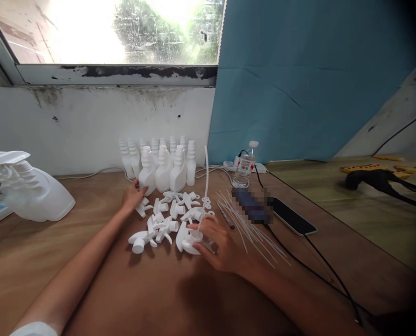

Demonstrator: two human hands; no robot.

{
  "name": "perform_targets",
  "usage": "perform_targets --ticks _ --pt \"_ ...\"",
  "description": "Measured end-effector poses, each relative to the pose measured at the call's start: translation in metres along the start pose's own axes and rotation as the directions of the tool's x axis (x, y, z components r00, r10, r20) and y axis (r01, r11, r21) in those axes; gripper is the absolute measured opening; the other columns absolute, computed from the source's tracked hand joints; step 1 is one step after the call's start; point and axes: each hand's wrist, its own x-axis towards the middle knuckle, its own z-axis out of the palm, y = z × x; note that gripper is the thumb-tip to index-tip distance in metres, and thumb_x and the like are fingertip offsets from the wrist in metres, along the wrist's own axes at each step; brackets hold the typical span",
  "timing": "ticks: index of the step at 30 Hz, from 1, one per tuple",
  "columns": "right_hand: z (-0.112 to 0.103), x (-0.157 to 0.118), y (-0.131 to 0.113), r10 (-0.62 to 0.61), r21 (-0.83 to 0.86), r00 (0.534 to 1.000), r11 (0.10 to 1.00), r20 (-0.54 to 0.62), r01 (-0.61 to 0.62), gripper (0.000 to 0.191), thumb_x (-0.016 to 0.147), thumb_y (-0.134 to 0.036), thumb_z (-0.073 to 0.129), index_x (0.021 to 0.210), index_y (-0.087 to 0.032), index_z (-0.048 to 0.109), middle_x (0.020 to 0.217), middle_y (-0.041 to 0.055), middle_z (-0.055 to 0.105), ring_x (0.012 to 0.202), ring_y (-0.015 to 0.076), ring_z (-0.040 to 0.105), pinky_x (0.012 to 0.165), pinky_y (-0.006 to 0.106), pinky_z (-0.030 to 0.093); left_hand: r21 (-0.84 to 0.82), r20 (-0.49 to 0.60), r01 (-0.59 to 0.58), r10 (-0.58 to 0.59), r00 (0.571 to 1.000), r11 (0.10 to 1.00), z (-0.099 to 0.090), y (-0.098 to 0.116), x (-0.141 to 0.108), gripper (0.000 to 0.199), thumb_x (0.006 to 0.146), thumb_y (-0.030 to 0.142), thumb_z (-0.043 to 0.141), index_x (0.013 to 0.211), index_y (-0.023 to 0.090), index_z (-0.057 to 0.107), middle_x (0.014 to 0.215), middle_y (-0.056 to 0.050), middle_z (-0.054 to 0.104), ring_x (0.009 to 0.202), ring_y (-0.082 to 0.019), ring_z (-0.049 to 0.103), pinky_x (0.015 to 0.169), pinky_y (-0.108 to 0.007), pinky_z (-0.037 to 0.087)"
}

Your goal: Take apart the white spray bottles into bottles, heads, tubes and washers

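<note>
My left hand [134, 195] is closed at the lower left side of a white plastic spray bottle [147, 173], the leftmost of the front row. The bottle stands upright on the table. My right hand [217, 242] has its thumb and fingers around a white trigger spray head [189, 242] at the right of the pile. A thin white dip tube [206, 179] rises almost straight up from that spray head. Between my hands lies a loose heap of white trigger spray heads [157, 226]. Small white rings [206, 202] lie behind my right hand.
More white bottles [191, 163] stand against the wall. Loose tubes [250, 228] and a pen [226, 218] lie to the right, near a water bottle [245, 165], a phone [294, 215] and black cables. Large white bottles [43, 196] lie at the far left.
</note>
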Motion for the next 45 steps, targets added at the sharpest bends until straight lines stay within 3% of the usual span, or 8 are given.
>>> perform_targets --ticks 4,7,10,13,16,23,38,45 --pt "-0.006 -0.001 0.012 0.164 -0.097 0.983 0.98 -0.08 -0.172 0.068 0.084 -0.026 0.06 0.144 -0.018 0.029 0.079 0.0031 0.061 0.074 0.0201 0.055 0.079 0.038 0.047 0.046 -0.152 -0.1 0.106 0.983 0.994 -0.025 0.001 -0.021 0.047 0.081 0.035 0.059 0.124 0.016 0.056 0.118 -0.013 0.062 0.107 -0.027 0.06 0.094 -0.038 0.046" --pt "-0.015 0.0 0.021 0.207 -0.194 0.974 0.956 -0.092 -0.222 0.082 0.083 -0.028 0.061 0.15 -0.018 0.016 0.073 0.0004 0.059 0.07 0.0195 0.053 0.073 0.035 0.047 0.164 -0.266 -0.306 0.34 0.902 0.938 -0.045 -0.003 -0.043 0.045 0.084 0.033 0.057 0.127 0.018 0.054 0.121 -0.012 0.057 0.117 -0.027 0.052 0.104 -0.041 0.04" --pt "-0.028 0.003 0.029 0.173 -0.298 0.985 0.942 0.029 -0.156 0.078 0.083 -0.027 0.059 0.151 -0.019 0.021 0.068 -0.0006 0.056 0.066 0.018 0.049 0.07 0.033 0.046 0.283 -0.313 -0.436 0.512 0.8 0.854 -0.061 -0.012 -0.063 0.044 0.087 0.028 0.057 0.129 0.019 0.053 0.119 -0.012 0.056 0.118 -0.026 0.05 0.105 -0.042 0.039" --pt "-0.039 0.005 0.033 0.121 -0.346 0.968 0.937 0.22 -0.039 0.071 0.084 -0.025 0.055 0.149 -0.02 0.029 0.065 -0.0003 0.056 0.066 0.018 0.048 0.07 0.032 0.045 0.334 -0.321 -0.468 0.565 0.76 0.818 -0.071 -0.019 -0.075 0.045 0.088 0.025 0.056 0.132 0.02 0.05 0.12 -0.012 0.055 0.121 -0.026 0.049 0.106 -0.044 0.039" --pt "-0.043 0.004 0.034 0.111 -0.353 0.947 0.936 0.302 0.003 0.069 0.084 -0.025 0.055 0.149 -0.022 0.031 0.065 0.0002 0.057 0.068 0.0184 0.048 0.071 0.032 0.045 0.36 -0.326 -0.485 0.594 0.735 0.797 -0.076 -0.024 -0.078 0.044 0.089 0.024 0.056 0.133 0.02 0.05 0.121 -0.013 0.055 0.121 -0.027 0.049 0.107 -0.045 0.038" --pt "-0.041 0.003 0.035 0.149 -0.373 0.934 0.928 0.324 -0.018 0.07 0.083 -0.024 0.056 0.149 -0.023 0.031 0.065 -0.0002 0.058 0.069 0.0184 0.049 0.073 0.031 0.044 0.353 -0.342 -0.459 0.57 0.747 0.815 -0.08 -0.028 -0.076 0.044 0.091 0.026 0.053 0.134 0.021 0.048 0.123 -0.011 0.053 0.121 -0.028 0.05 0.107 -0.046 0.039" --pt "-0.044 0.005 0.032 0.174 -0.366 0.933 0.929 0.315 -0.05 0.068 0.084 -0.025 0.056 0.148 -0.024 0.033 0.062 -0.0022 0.053 0.065 0.0162 0.048 0.066 0.027 0.042 0.407 -0.339 -0.463 0.601 0.724 0.787 -0.086 -0.028 -0.076 0.043 0.091 0.023 0.053 0.133 0.021 0.046 0.124 -0.011 0.052 0.122 -0.028 0.049 0.107 -0.047 0.04" --pt "-0.042 0.003 0.038 0.14 -0.369 0.931 0.929 0.337 -0.006 0.064 0.085 -0.025 0.058 0.145 -0.026 0.038 0.072 0.0011 0.064 0.069 0.0174 0.057 0.072 0.03 0.046 0.45 -0.281 -0.506 0.655 0.702 0.735 -0.086 -0.026 -0.077 0.044 0.089 0.018 0.051 0.133 0.024 0.046 0.124 -0.011 0.051 0.125 -0.03 0.047 0.106 -0.05 0.041"
